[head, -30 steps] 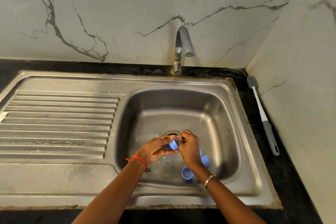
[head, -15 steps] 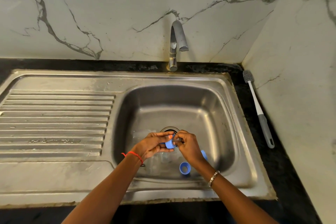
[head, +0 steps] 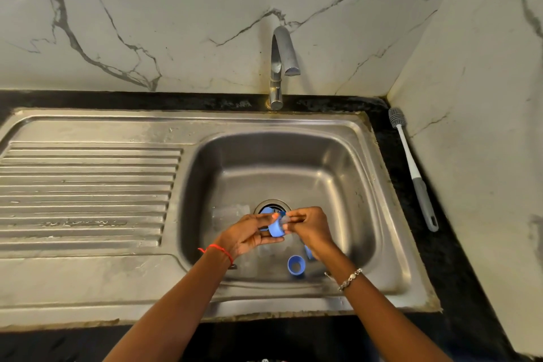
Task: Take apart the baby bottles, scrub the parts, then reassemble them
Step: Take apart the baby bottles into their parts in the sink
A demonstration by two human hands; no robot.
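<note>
A: What occupies the left of the figure?
B: The ribbed draining board (head: pixel 88 191) of a steel sink (head: pixel 390 282), set in a dark bench (head: pixel 458 288) below a marble wall (head: pixel 176 9).

A: And the left hand?
B: The left hand (head: pixel 249 233), a red thread at its wrist, reaches over the basin. Its fingers (head: pixel 264 241) and thumb are curled round a blue collar ring (head: pixel 276 228), held above the basin floor in front of the drain (head: pixel 271 206).

A: What does the right hand do?
B: The right hand (head: pixel 313 228), a beaded bracelet at its wrist, meets the ring from the other side. Its fingertips pinch a clear part (head: pixel 285 222) at the ring's right face; what this part is cannot be told.

A: Where are the other bottle parts?
B: A second blue ring (head: pixel 296 265) lies on the basin floor below the hands, with another blue piece (head: pixel 308 251) just beside it, partly hidden by the right wrist. Clear parts show faintly on the basin floor left of the drain.

A: What lies further right?
B: The tap (head: pixel 280 67) stands behind the basin. A grey-handled bottle brush (head: pixel 412 167) lies on the bench along the right wall, well apart from both hands.
</note>
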